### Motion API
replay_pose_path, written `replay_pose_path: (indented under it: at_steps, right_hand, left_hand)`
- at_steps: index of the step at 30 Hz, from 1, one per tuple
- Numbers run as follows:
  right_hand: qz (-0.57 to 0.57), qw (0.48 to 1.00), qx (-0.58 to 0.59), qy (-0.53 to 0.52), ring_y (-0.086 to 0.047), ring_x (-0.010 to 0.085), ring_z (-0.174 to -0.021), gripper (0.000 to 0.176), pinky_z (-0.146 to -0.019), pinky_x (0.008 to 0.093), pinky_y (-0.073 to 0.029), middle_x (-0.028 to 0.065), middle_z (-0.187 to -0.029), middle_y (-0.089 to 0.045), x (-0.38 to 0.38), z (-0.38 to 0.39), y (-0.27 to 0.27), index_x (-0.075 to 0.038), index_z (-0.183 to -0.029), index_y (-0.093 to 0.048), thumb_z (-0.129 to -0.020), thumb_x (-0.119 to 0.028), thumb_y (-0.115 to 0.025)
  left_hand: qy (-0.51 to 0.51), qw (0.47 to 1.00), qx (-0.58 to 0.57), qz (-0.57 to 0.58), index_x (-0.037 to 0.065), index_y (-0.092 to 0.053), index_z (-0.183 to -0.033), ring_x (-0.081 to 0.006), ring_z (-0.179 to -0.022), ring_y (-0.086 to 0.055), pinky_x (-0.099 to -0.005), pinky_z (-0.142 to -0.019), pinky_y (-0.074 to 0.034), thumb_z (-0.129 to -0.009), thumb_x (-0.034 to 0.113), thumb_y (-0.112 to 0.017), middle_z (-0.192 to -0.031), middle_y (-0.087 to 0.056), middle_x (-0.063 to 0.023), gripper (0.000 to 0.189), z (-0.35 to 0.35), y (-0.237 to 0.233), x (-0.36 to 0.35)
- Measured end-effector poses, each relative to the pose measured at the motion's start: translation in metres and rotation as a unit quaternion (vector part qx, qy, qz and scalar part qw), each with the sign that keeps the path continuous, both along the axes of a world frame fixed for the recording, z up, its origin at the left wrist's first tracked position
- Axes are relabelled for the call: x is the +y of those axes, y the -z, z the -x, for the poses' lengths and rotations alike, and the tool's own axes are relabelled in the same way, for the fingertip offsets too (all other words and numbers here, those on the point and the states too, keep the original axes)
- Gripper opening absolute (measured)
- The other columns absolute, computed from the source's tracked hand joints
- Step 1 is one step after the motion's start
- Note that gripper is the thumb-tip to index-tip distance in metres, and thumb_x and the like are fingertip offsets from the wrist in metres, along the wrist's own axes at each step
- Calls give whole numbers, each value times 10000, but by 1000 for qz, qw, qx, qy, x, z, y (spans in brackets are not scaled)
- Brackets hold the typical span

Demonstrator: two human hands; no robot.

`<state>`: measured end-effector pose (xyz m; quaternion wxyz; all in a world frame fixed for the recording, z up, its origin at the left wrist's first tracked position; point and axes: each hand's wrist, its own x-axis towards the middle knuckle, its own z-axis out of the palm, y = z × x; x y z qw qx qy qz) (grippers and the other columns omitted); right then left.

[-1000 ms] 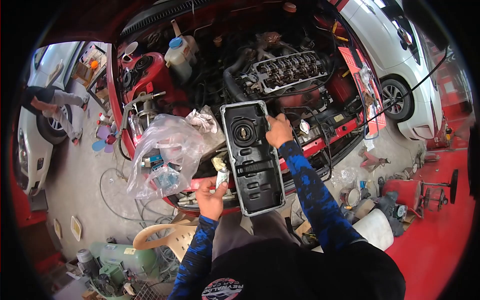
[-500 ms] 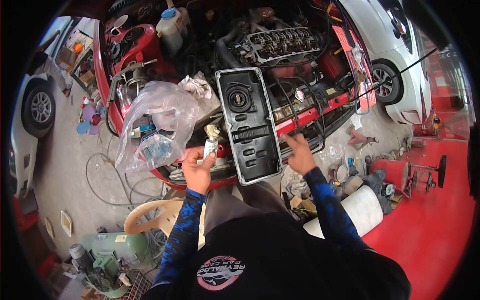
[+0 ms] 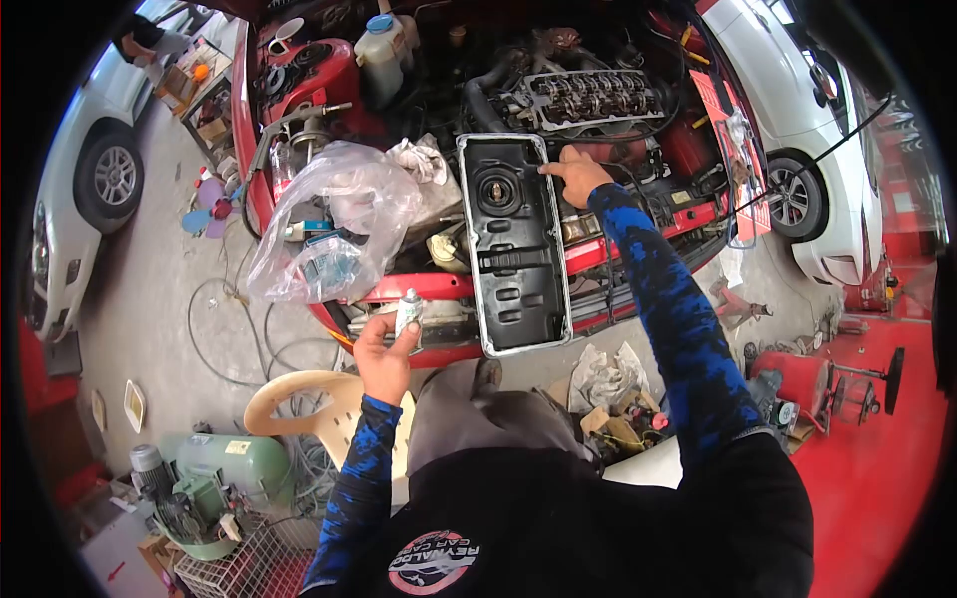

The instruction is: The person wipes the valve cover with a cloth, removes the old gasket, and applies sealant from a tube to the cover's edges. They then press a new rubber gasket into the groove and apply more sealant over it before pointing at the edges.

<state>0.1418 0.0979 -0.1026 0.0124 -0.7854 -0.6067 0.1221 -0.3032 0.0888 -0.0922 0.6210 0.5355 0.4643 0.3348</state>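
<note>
The valve cover (image 3: 508, 239) lies inside-up across the front of the red car, its black hollow interior facing me and a pale grey band running round its rim. My left hand (image 3: 384, 354) grips a small white tube (image 3: 408, 311), nozzle up, to the left of the cover's lower end. Near the cover's upper right corner is my right hand (image 3: 576, 177). Its index finger is stretched out to the rim and seems to touch it; the other fingers are curled, with nothing visible in them. Behind the cover, the engine's cylinder head (image 3: 593, 98) stands exposed.
A clear plastic bag (image 3: 334, 224) with boxes inside rests left of the cover, beside a crumpled rag (image 3: 419, 159). A beige plastic chair (image 3: 309, 404) and a green compressor (image 3: 229, 463) stand lower left. A red tool tray (image 3: 720, 125) lies along the right fender.
My right hand has moved up along the cover's right rim, from its middle to near the upper corner. My left hand, still holding the tube, sits lower. The camera view has shifted.
</note>
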Motion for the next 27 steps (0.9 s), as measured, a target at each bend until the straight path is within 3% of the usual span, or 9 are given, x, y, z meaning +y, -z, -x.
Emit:
replay_pose_path:
  at_steps: [2, 6, 9, 11, 15, 18, 23, 27]
  right_hand:
    - [50, 997, 41, -44, -531, 403, -1133, 549, -992, 482, -472, 162, -1178, -517, -30, 2, -1, -245, -1199, -708, -738, 9, -552]
    - [13, 981, 174, -85, -552, 380, -1105, 532, -989, 419, -453, 170, -1069, -553, -49, -3, 8, -173, -1115, -735, -665, 42, -549]
    - [-102, 986, 106, -83, -528, 388, -1138, 623, -983, 437, -460, 142, -1195, -531, -22, -7, 13, -157, -1238, -670, -674, 64, -524]
    - [-45, 998, 15, -40, -521, 396, -1139, 630, -995, 459, -471, 125, -1274, -500, -4, 3, -1, -204, -1337, -611, -752, 19, -537]
    - [5, 998, -48, -47, -524, 384, -1121, 603, -983, 473, -476, 129, -1257, -503, -1, -1, 3, -253, -1317, -629, -773, -1, -558]
    - [-12, 995, -3, -102, -527, 385, -1058, 590, -945, 477, -478, 151, -1149, -503, -24, -5, 9, -245, -1280, -646, -747, 0, -585]
    - [15, 981, 158, -111, -555, 364, -1062, 490, -930, 408, -474, 162, -1048, -556, -53, 11, 16, -127, -1120, -701, -682, 49, -568]
    - [-160, 949, 251, -106, -574, 368, -1046, 504, -937, 368, -468, 177, -1035, -597, -12, 45, 17, -60, -1147, -687, -690, 79, -526]
  left_hand:
    - [-24, 999, -13, 31, -17, -685, -979, -93, -808, -589, -257, -768, -471, -849, 31, -730, -880, -686, -33, 147, 8, 2, -20]
    - [-37, 999, 1, 31, -17, -687, -967, -83, -776, -564, -247, -743, -462, -851, 45, -730, -832, -670, -12, 139, 18, 8, -40]
    - [-34, 999, 11, 17, -16, -690, -962, -83, -771, -556, -247, -731, -458, -850, 54, -733, -839, -669, -11, 140, 20, 15, -50]
    - [-24, 1000, 10, -4, -13, -678, -981, -78, -766, -579, -240, -721, -469, -867, 36, -719, -859, -681, -18, 130, 20, 15, -54]
    - [-28, 999, -18, 1, -10, -666, -1005, -78, -771, -608, -234, -720, -482, -883, 17, -707, -889, -696, -27, 131, 17, -5, -63]
    - [-34, 999, -24, 0, -9, -667, -1009, -80, -784, -610, -236, -728, -484, -881, 18, -709, -898, -696, -27, 137, 23, -10, -68]
    - [-40, 999, -11, -8, -9, -670, -1021, -82, -814, -613, -242, -748, -491, -878, 18, -713, -930, -703, -30, 151, 36, 3, -74]
    - [-42, 999, -19, 19, -10, -672, -1028, -83, -822, -616, -245, -760, -494, -880, 12, -709, -936, -705, -29, 154, 33, 7, -73]
